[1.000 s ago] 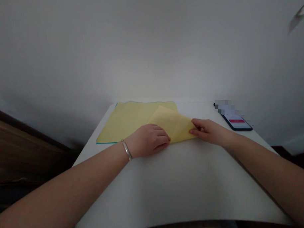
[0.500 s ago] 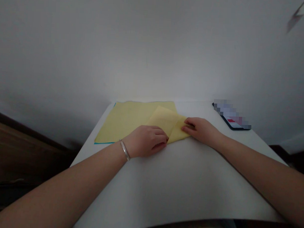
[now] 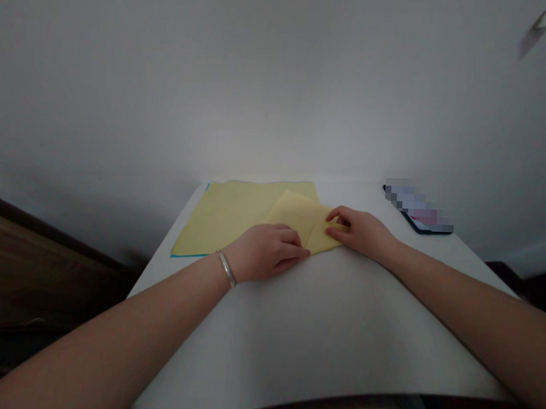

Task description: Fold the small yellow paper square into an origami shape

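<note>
A folded sheet of yellow paper [image 3: 295,208] lies on the white table, its left part over a larger flat yellow sheet [image 3: 232,209]. My left hand [image 3: 269,252], with a silver bangle at the wrist, has its fingers closed at the folded paper's near edge, thumb stretched along it. At the right end, my right hand [image 3: 357,228] curls around the same paper. Its thumb and forefinger rest on the surface with a small gap between them. The paper's right tip is hidden under this hand.
Blue shows along the left and near edges beneath the large sheet. A phone [image 3: 420,218] with a blurred screen lies at the table's [image 3: 322,331] right edge. Behind rises a pale wall [image 3: 268,91]. Brown wooden furniture [image 3: 38,262] stands to the left.
My left hand has slid slightly right along the near edge, its thumb now further out. My right forefinger has lifted a little away from the thumb. The folded paper stays in place.
</note>
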`<state>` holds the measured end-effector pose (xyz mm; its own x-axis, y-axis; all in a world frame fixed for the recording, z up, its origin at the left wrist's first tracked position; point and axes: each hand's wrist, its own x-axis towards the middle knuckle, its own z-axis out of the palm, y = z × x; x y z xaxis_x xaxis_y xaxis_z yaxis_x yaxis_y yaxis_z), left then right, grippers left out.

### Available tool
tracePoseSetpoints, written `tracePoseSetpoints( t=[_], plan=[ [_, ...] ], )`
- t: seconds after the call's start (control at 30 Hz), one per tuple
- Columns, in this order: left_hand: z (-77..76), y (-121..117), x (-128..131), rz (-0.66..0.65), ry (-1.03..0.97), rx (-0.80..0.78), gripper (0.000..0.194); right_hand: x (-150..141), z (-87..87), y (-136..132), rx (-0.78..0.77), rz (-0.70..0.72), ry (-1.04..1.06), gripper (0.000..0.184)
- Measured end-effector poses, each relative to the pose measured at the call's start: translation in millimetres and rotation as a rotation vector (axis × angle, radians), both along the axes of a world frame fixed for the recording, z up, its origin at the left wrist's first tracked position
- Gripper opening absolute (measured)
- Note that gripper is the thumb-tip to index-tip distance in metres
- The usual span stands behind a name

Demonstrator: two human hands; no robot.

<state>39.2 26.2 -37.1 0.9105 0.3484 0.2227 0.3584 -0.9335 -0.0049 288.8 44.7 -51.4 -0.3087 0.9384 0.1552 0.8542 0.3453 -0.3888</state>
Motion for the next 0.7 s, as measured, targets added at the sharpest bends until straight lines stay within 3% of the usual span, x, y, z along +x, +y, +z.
tracePoseSetpoints(
  t=[0.7],
  plan=[
    [2.8, 2.7, -2.8, -0.040, -0.125, -0.289, 0.024, 2.5, -2.3, -2.2, 0.043, 0.043, -0.035, 0.026]
  ],
)
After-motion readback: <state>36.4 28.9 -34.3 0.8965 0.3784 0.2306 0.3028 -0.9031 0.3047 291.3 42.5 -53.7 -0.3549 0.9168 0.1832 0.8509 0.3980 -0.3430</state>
